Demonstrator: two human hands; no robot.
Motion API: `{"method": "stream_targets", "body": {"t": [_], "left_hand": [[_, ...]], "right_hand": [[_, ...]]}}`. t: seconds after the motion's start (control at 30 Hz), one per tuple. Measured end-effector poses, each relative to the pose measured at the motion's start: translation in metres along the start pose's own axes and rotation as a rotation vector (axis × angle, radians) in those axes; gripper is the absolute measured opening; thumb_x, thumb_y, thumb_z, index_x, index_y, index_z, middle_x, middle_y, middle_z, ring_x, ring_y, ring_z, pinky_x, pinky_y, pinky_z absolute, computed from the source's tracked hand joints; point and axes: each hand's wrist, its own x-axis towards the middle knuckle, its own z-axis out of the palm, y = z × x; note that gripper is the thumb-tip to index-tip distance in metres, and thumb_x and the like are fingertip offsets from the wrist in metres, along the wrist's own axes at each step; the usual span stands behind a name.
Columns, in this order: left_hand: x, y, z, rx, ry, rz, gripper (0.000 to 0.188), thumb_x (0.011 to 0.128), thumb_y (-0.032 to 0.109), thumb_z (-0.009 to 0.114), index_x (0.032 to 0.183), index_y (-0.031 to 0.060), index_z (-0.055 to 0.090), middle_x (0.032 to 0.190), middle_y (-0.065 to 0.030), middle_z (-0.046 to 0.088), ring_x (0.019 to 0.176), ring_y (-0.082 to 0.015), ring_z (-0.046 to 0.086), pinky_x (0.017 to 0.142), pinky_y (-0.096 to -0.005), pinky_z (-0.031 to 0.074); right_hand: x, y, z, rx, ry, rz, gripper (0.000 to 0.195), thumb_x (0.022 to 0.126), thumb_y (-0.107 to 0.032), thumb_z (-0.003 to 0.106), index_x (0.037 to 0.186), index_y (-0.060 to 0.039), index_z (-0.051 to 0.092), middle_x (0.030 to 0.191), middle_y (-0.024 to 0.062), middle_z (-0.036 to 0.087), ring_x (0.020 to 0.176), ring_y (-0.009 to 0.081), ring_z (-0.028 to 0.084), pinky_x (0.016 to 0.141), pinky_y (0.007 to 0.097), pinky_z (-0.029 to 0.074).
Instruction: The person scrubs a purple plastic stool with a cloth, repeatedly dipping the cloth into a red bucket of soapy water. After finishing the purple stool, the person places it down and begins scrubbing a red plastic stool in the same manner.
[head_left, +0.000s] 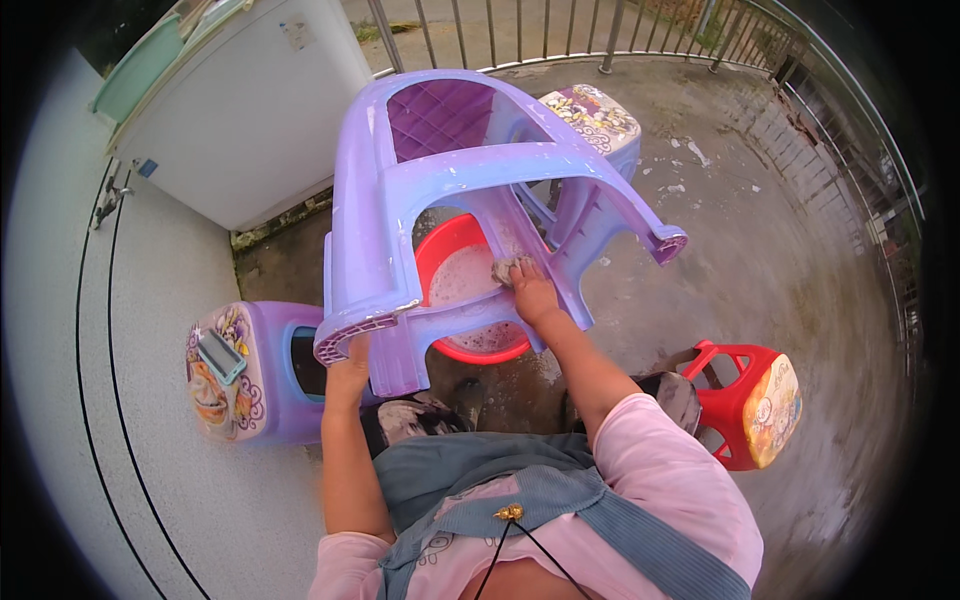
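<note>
A purple-blue plastic armchair (465, 169), wet and dotted with suds, is tipped so that its legs point toward me. My left hand (351, 375) is at the near left end of the chair, its fingers hidden behind the plastic edge. With my right hand (532, 289) I press a greyish wet cloth (510, 271) against the inside of the frame, near a cross-piece. Below the chair stands a red plastic basin (442, 259) holding soapy water (463, 276) with foam on it, seen through the chair's openings.
A purple stool (289, 360) at left bears a phone (222, 357) and a crumpled cloth (212, 401). A red stool (739, 405) is at right, a patterned stool (592, 116) behind the chair. A white cabinet-like box (247, 97) and metal railing (551, 34) stand beyond.
</note>
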Motion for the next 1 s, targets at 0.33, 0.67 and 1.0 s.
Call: {"method": "stream_targets", "body": {"t": [0.33, 0.67, 1.0], "left_hand": [[0.004, -0.043, 0.042, -0.143, 0.005, -0.097, 0.055, 0.082, 0.008, 0.071, 0.131, -0.0009, 0.048, 0.115, -0.0101, 0.060, 0.101, -0.0189, 0.059, 0.087, -0.0330, 0.048], [0.031, 0.075, 0.010, 0.140, 0.038, 0.069, 0.058, 0.075, -0.009, 0.057, 0.131, 0.0049, 0.053, 0.106, -0.0097, 0.058, 0.095, -0.0169, 0.060, 0.075, -0.0288, 0.049], [0.049, 0.127, 0.020, 0.466, -0.046, 0.553, 0.057, 0.070, 0.003, 0.059, 0.127, 0.0034, 0.052, 0.116, -0.0101, 0.054, 0.096, -0.0197, 0.057, 0.086, -0.0309, 0.045]], "right_hand": [[0.012, 0.026, -0.005, 0.006, -0.071, 0.041, 0.028, 0.093, -0.015, 0.046, 0.120, -0.0106, 0.055, 0.145, 0.0143, 0.045, 0.138, 0.0346, 0.037, 0.105, 0.0535, 0.040], [-0.003, -0.025, 0.023, 0.395, 0.028, -0.191, 0.038, 0.081, -0.009, 0.061, 0.119, -0.0007, 0.057, 0.124, 0.0249, 0.059, 0.117, 0.0420, 0.054, 0.100, 0.0461, 0.044], [-0.005, -0.042, 0.004, 0.522, -0.084, -0.121, 0.037, 0.081, -0.008, 0.059, 0.118, -0.0018, 0.057, 0.117, 0.0262, 0.061, 0.109, 0.0437, 0.058, 0.092, 0.0481, 0.047]]}}
